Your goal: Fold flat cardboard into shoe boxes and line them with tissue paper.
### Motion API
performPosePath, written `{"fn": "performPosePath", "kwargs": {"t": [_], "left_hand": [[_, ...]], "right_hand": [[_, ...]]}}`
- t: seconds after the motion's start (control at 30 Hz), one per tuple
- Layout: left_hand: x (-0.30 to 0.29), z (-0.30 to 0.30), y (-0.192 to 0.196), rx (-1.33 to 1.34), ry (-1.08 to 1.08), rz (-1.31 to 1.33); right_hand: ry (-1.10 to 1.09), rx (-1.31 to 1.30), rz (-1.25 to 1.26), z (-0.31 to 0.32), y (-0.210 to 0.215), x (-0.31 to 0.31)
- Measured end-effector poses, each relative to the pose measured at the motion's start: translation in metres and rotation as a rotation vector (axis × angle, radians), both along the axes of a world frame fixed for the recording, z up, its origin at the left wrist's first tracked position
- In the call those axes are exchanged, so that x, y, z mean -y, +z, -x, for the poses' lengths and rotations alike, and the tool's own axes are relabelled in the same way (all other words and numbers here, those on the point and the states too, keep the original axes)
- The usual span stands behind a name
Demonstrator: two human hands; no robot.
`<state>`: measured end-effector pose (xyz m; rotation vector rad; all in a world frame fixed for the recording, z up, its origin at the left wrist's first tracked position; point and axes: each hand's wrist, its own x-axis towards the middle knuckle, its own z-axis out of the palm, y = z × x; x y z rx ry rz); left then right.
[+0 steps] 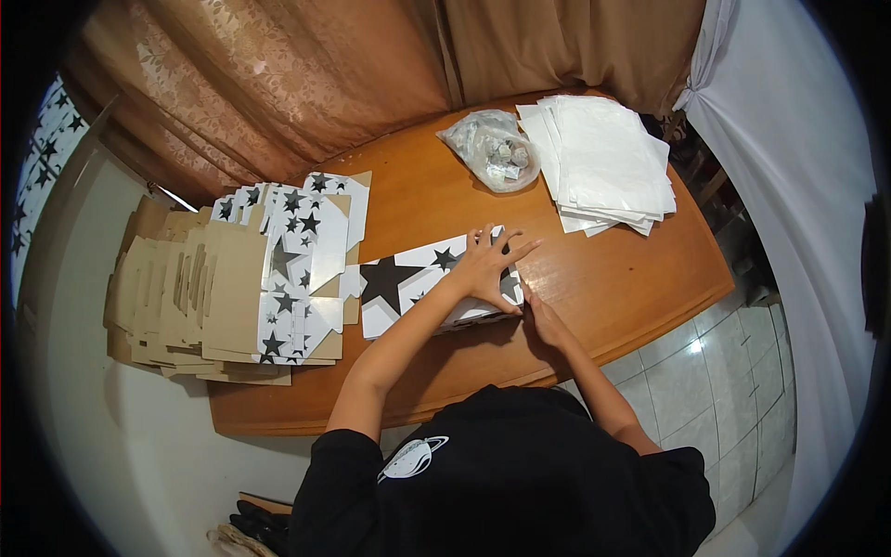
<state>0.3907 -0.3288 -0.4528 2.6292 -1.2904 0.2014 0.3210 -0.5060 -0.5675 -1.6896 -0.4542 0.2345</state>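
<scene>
Star-printed cardboard box (408,278) at centre frame, on the wooden table (613,278), pressed between both hands.
The left hand (487,265) lay open, fingers spread flat on the box's top panel; the right hand (543,316) pushed against its right end, though whether it gripped a flap could not be told. Uneven pressure could have crushed or mis-creased the panel, and a slide leftward might have disturbed the stack of flat box blanks (232,297) at centre left.
</scene>
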Motion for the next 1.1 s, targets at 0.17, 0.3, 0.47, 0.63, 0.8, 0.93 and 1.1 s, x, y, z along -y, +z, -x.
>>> {"fn": "performPosePath", "kwargs": {"t": [0.17, 0.3, 0.47, 0.63, 0.8, 0.93, 1.1], "left_hand": [[-0.028, 0.013, 0.058, -0.082, -0.015, 0.137], [-0.059, 0.024, 0.081, -0.05, -0.132, 0.341], [-0.075, 0.048, 0.092, -0.086, -0.205, 0.444], [-0.099, 0.066, 0.104, -0.126, -0.192, 0.474], [-0.132, 0.086, 0.123, -0.134, -0.197, 0.436], [-0.167, 0.113, 0.164, -0.086, -0.109, 0.326], [-0.223, 0.16, 0.243, 0.083, 0.026, 0.209]], "right_hand": [[-0.009, 0.193, 0.145, -0.037, 0.032, 0.019], [0.041, 0.843, 0.695, -0.065, 0.112, 0.016], [0.351, 1.164, 0.829, -0.081, 0.191, -0.013], [0.563, 1.17, 0.901, -0.08, 0.231, -0.044], [0.664, 1.246, 0.732, -0.075, 0.235, -0.087], [0.635, 1.383, 0.62, -0.064, 0.249, -0.128], [0.46, 1.512, 0.135, -0.06, 0.289, -0.187]]}}
